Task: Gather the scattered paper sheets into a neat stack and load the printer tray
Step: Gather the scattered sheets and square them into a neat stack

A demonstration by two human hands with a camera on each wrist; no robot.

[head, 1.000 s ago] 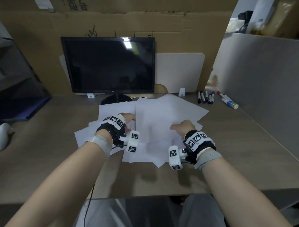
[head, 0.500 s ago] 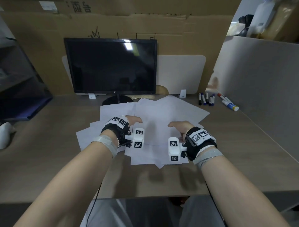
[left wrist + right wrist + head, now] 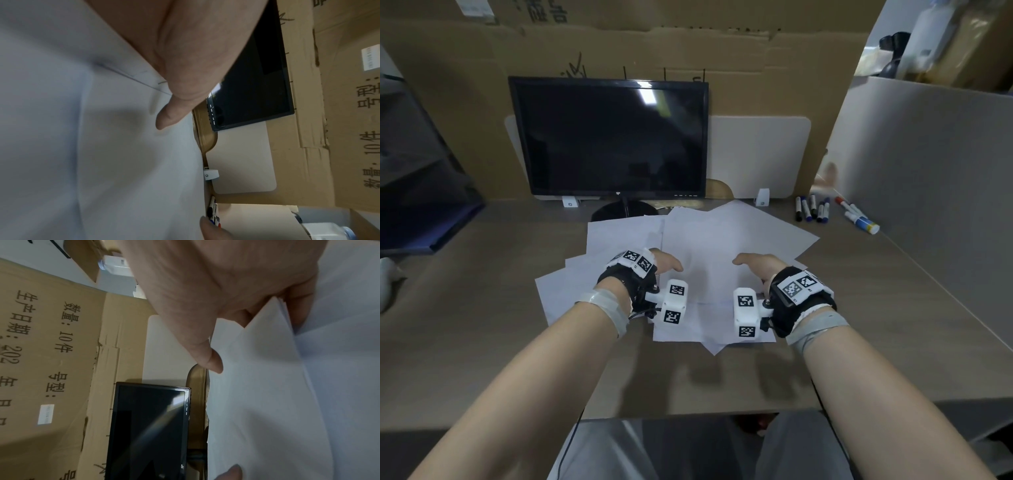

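Note:
Several white paper sheets (image 3: 722, 236) lie fanned and overlapping in the middle of the brown desk (image 3: 482, 308). Both hands sit on the pile, thumbs turned inward. My left hand (image 3: 664, 263) has its thumb (image 3: 164, 120) on top of a sheet (image 3: 102, 162), and its fingers are hidden beneath the paper. My right hand (image 3: 753, 263) pinches the edges of a few sheets (image 3: 267, 402), thumb (image 3: 213, 361) above and fingers below. No printer tray is in view.
A dark monitor (image 3: 609, 137) stands just behind the pile against a cardboard wall. Several markers (image 3: 811, 209) lie at the back right near a grey partition (image 3: 928, 171). A dark shelf (image 3: 431, 233) is at the left, and a white object (image 3: 387, 277) sits at the left edge.
Both hands have slid inward toward each other over the pile and turned thumbs-up. The right hand came forward and left, and the near sheets have bunched slightly toward the centre.

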